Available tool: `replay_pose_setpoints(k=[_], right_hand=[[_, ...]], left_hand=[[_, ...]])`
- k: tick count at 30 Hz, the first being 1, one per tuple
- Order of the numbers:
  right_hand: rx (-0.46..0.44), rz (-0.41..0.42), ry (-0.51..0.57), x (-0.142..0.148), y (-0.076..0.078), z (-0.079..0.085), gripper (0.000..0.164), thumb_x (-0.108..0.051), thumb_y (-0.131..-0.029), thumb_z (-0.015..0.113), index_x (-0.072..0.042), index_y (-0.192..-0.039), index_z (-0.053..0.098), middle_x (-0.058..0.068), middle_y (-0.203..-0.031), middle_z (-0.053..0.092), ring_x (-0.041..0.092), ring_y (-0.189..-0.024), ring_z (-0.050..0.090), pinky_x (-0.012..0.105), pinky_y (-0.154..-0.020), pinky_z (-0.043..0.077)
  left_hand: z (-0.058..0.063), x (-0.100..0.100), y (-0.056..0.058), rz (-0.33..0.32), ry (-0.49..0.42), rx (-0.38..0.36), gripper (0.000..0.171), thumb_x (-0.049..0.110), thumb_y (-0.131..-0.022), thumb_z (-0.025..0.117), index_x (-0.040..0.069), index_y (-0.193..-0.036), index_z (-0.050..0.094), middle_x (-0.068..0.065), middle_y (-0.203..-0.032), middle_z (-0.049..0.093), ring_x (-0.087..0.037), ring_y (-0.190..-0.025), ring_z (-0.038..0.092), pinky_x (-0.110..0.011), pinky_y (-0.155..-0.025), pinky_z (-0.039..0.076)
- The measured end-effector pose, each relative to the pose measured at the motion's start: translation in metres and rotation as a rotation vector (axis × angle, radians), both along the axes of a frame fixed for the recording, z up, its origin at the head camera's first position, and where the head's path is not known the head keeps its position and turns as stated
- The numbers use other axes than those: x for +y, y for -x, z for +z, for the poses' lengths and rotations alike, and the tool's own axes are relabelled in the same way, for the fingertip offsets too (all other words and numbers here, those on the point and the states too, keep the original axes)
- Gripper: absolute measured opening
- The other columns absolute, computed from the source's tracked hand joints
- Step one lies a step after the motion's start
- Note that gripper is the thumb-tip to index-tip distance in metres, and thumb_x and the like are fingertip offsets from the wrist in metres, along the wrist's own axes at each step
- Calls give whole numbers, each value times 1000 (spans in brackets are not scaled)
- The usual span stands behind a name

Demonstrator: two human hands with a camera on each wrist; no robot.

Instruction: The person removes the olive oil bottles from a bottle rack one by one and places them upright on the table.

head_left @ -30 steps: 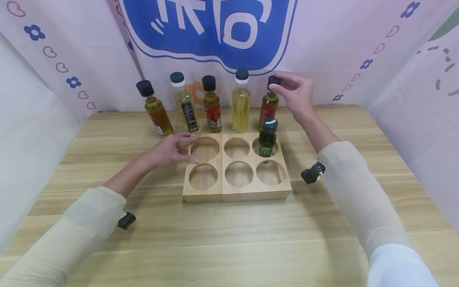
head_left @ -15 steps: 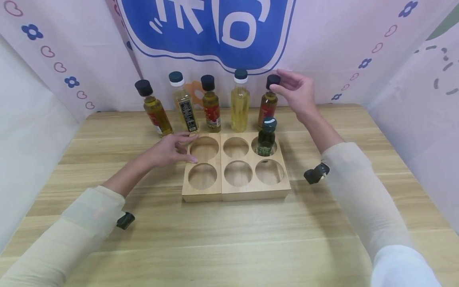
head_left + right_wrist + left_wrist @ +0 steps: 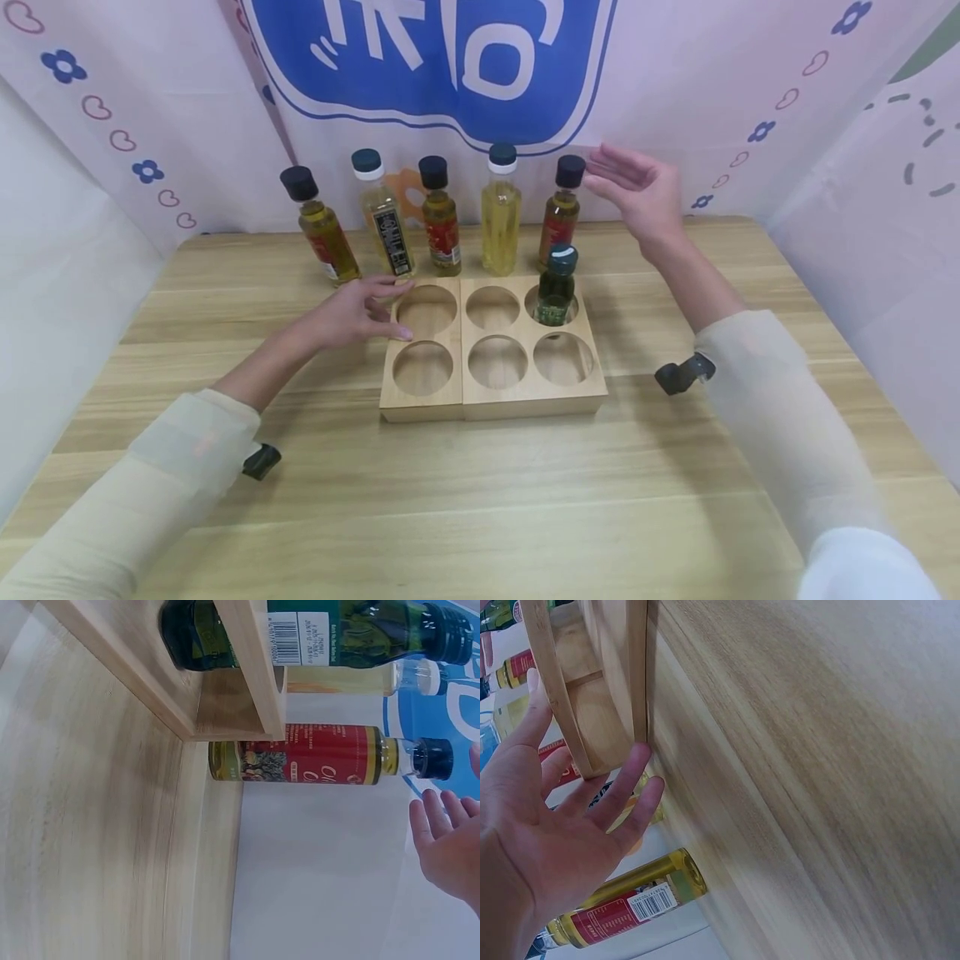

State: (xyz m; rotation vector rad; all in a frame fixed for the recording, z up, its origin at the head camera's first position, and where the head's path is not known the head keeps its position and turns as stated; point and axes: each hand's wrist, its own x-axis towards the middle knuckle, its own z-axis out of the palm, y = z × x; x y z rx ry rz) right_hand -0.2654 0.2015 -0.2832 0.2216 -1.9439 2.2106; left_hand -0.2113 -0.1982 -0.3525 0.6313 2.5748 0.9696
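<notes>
My left hand (image 3: 356,315) rests against the left end of a wooden bottle rack (image 3: 461,400) with round holes; its fingers (image 3: 615,796) lie fairly straight along the rack's end in the left wrist view. A dark green bottle (image 3: 556,292) stands in the rack's back right hole. Behind it, on the table, is a red-labelled olive oil bottle (image 3: 560,225) with a black cap. My right hand (image 3: 643,196) is just right of that cap, fingers extended and holding nothing. In the right wrist view a gap shows between the hand (image 3: 454,847) and the cap (image 3: 434,758).
Along the table's back stand more oil bottles: a tilted red-labelled one (image 3: 328,242), a clear one with a black label (image 3: 388,233), another red-labelled one (image 3: 442,233) and a pale yellow one (image 3: 501,221). A printed cloth (image 3: 705,108) hangs right behind them.
My right hand has come off the cap of the red-labelled bottle at the right and moved a little right. That bottle stays standing. The left hand keeps its place at the rack.
</notes>
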Motion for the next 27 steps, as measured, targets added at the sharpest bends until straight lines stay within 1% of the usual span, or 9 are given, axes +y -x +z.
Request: replay_pose_setpoints(k=[9, 13, 17, 19, 23, 27], right_hand=[[24, -16, 20, 8, -14, 4, 51, 9, -88, 77, 9, -135, 60, 19, -131, 68, 17, -109, 73, 25, -98, 57], [24, -9, 29, 11, -20, 5, 48, 8, -87, 78, 6, -133, 63, 16, -129, 71, 16, -108, 74, 26, -97, 57], [15, 11, 31, 14, -26, 5, 44, 6, -87, 79, 2, -129, 68, 12, -124, 74, 16, -107, 74, 25, -98, 57], [8, 30, 21, 15, -29, 5, 41, 5, -88, 79, 0, -127, 70, 10, -121, 75, 15, -107, 74, 25, -99, 56], [4, 77, -32, 15, -36, 3, 38, 3, -89, 78, -2, -126, 71, 8, -117, 77, 15, -107, 74, 25, -102, 54], [-10, 118, -95, 15, -43, 1, 37, -3, -92, 78, -5, -128, 71, 6, -118, 77, 15, -107, 74, 27, -110, 49]], left_hand=[[1, 1, -1, 8, -12, -16, 81, 21, -90, 83, 6, -157, 41, -32, -165, 23, -42, -115, 68, -48, -94, 60], [1, 0, 0, 1, -5, -6, 81, 22, -90, 83, 6, -157, 40, -32, -165, 23, -42, -114, 69, -47, -94, 60], [0, 0, 0, -4, -1, -2, 81, 22, -90, 83, 5, -157, 40, -32, -165, 24, -41, -113, 69, -47, -93, 61], [0, 0, 0, -1, -3, -5, 81, 22, -90, 83, 6, -157, 41, -32, -165, 24, -41, -114, 69, -47, -93, 61], [0, 0, 0, 5, -6, -13, 81, 22, -90, 83, 6, -157, 41, -32, -165, 23, -42, -115, 68, -47, -94, 60], [0, 0, 0, 2, -3, -9, 81, 22, -90, 83, 6, -157, 41, -32, -165, 23, -42, -114, 68, -47, -94, 60]])
